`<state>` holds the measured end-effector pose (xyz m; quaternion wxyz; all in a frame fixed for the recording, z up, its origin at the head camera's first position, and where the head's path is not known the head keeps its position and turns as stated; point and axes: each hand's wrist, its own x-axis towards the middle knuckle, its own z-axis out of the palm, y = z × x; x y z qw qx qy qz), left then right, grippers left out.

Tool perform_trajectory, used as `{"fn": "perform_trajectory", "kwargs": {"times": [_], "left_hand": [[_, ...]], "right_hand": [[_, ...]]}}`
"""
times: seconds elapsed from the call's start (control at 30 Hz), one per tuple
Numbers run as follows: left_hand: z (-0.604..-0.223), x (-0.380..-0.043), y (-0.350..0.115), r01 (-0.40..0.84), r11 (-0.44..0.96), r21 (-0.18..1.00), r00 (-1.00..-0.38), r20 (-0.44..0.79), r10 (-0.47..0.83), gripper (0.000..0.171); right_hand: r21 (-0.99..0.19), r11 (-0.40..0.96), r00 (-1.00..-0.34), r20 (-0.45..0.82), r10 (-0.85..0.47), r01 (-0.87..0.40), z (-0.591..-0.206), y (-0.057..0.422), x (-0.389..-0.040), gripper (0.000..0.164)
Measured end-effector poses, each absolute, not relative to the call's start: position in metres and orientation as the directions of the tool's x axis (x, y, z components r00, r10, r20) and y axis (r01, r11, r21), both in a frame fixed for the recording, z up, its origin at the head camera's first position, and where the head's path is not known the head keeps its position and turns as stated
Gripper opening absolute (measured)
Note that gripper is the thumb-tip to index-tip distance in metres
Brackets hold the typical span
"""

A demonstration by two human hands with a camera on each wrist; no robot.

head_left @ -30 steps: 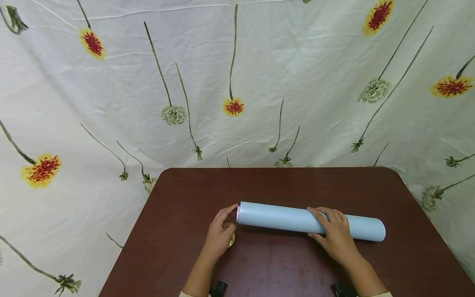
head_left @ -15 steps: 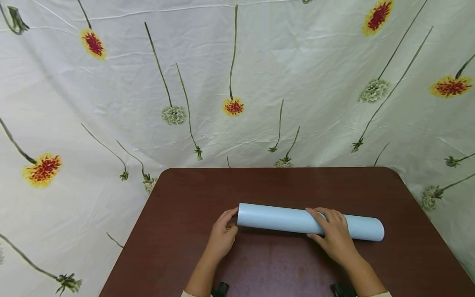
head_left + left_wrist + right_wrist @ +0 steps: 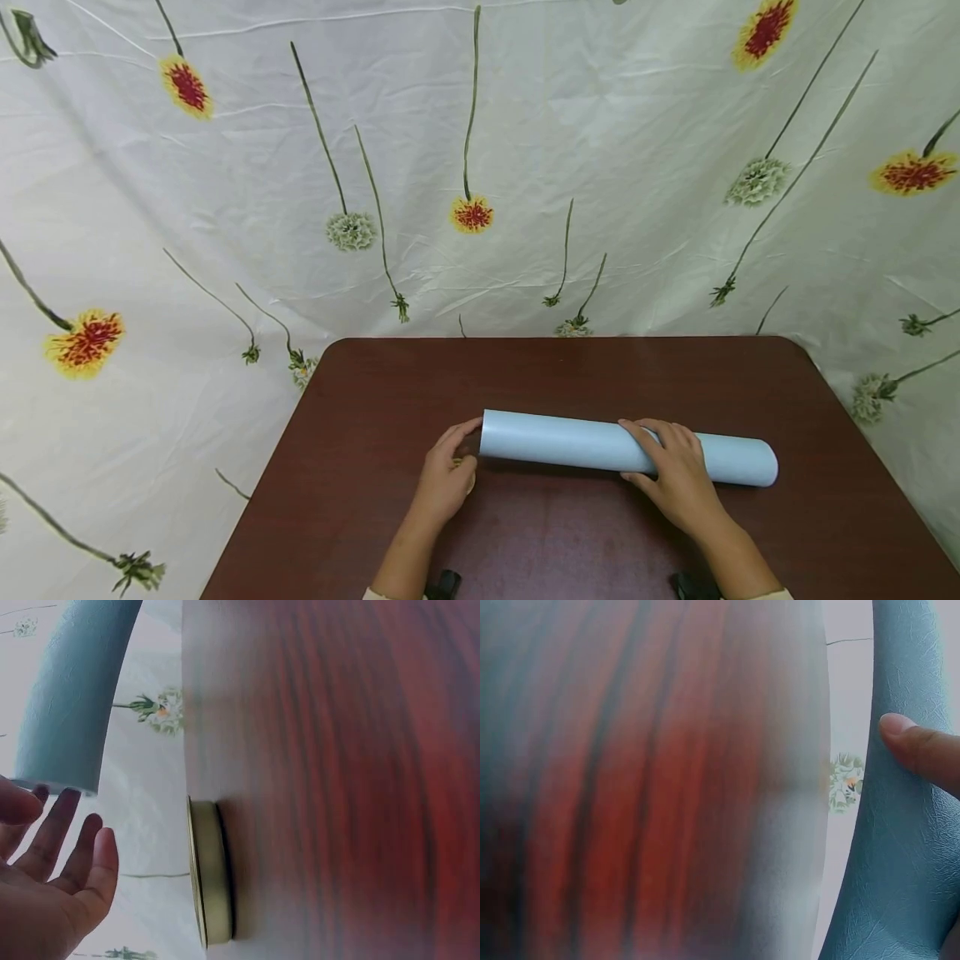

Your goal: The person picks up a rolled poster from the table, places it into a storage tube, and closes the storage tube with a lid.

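Observation:
A light blue rolled-up mat with a leather-like grain lies crosswise over the table. My right hand grips it right of its middle, fingers over the top and thumb on the near side. In the right wrist view the thumb presses the grained surface. My left hand is at the roll's left end, its loosely bent fingertips right at the rim, as the left wrist view shows. Below that hand a low, round gold-coloured object with a dark base stands on the table, mostly hidden by the hand in the head view.
The dark reddish-brown table has wood grain and rounded far corners. Behind and beside it hangs a white cloth printed with flowers. Black straps or devices show near the wrists.
A pinkish inner edge that stuck out of the roll's left end is now out of sight, the end flush. My left hand has shifted slightly right; my right hand has kept its grip.

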<state>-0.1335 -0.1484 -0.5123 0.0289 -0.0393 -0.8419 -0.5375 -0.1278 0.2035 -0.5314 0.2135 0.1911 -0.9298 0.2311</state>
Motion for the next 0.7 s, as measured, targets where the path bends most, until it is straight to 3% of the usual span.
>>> {"fn": "perform_trajectory", "kwargs": {"times": [0.23,0.4,0.7], "left_hand": [[-0.511,-0.134,-0.160,0.121,0.418,0.900,-0.993,0.116,0.037,0.059],[-0.511,-0.134,-0.167,0.097,0.572,0.815,-0.993,0.040,0.112,0.055],[-0.516,-0.128,-0.173,0.201,0.761,0.617,-0.967,0.002,0.254,0.069]], "right_hand": [[-0.348,0.826,-0.839,0.484,-0.247,-0.444,-0.530,0.207,-0.128,0.088],[-0.354,0.826,-0.841,0.485,-0.240,-0.439,-0.530,0.209,-0.127,0.089],[-0.352,0.832,-0.844,0.483,-0.232,-0.430,-0.531,0.211,-0.124,0.090]]}}
